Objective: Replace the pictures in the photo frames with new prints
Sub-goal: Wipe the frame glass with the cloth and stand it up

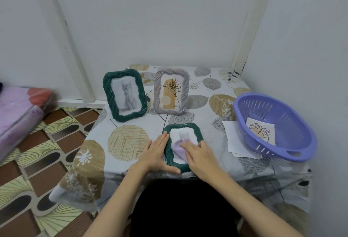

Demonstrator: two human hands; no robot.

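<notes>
Near edge of table [131,165]: small green frame [198,133] lies flat, kitten print showing. Left hand [158,155] lies flat-fingered against its left side, grip wide. Right hand [200,155] presses a lilac cloth [178,149] on the glass, fingers extended. Right: purple basket [293,154] holding a leaf print [260,130], over white sheets [235,138]. Far: green kitten frame [108,93] and grey plant frame [185,88] stand upright, side by side.

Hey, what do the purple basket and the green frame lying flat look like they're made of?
Purple basket: looks like moulded plastic, smooth with a slight sheen, slotted walls and a cut-out handle. Flat green frame: twisted rope-like ridges with an even, slightly glossy colour, probably resin or plastic, though painted wood can't be ruled out.
</notes>
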